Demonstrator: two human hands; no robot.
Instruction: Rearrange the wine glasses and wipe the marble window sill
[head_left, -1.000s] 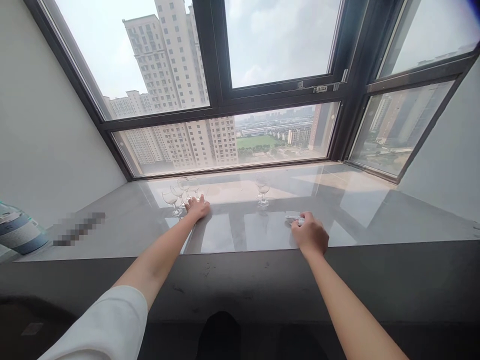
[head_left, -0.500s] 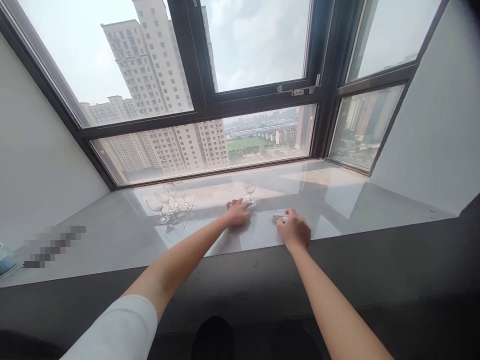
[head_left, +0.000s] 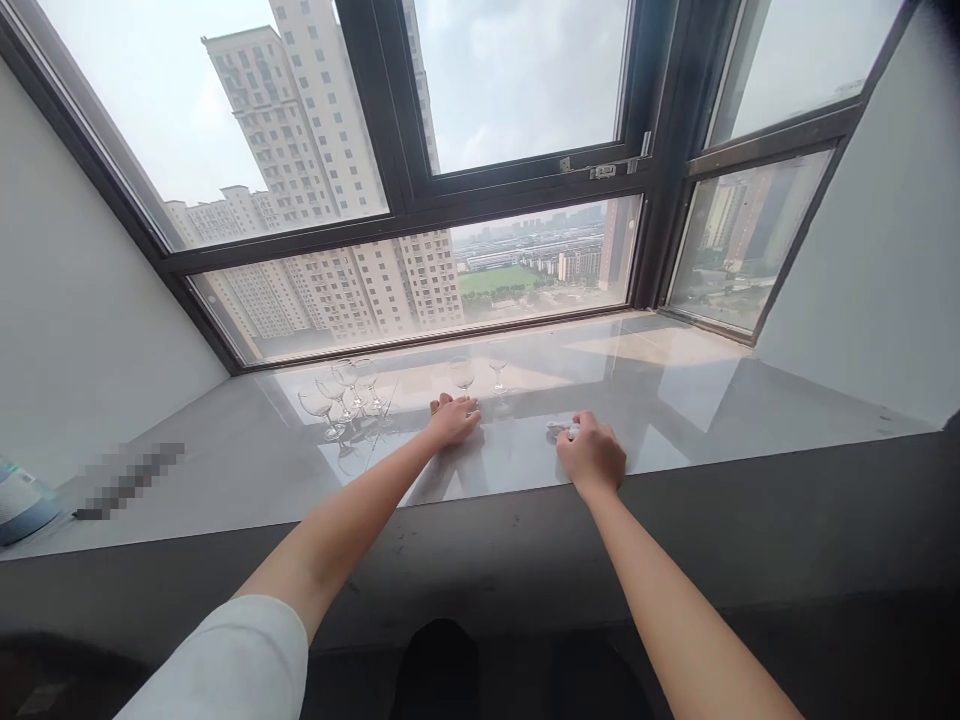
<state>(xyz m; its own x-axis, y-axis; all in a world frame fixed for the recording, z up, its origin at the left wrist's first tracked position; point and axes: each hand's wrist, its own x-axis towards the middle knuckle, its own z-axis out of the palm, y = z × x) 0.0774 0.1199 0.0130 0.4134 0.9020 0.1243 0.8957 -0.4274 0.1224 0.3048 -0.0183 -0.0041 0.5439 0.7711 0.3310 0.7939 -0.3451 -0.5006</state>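
My left hand (head_left: 454, 420) is at the base of a clear wine glass (head_left: 463, 373), its fingers around the foot, partly hiding it. Just right of that glass, a second wine glass (head_left: 497, 372) stands upright on the sill, apart from the hand. My right hand (head_left: 594, 452) rests low over the grey sill with its fingers curled around a small white object (head_left: 559, 430); its kind is not clear. To the left, several more stemmed glasses (head_left: 316, 404) stand close together.
The glossy grey window sill (head_left: 247, 480) ends in a front edge below my hands. A blue and white container (head_left: 26, 505) stands at the far left, beside a blurred dark item (head_left: 131, 482). Behind the glasses runs the dark window frame (head_left: 525, 322).
My left hand has moved left with one wine glass, which now stands apart from the other one. The right hand stays in nearly the same place with the white object.
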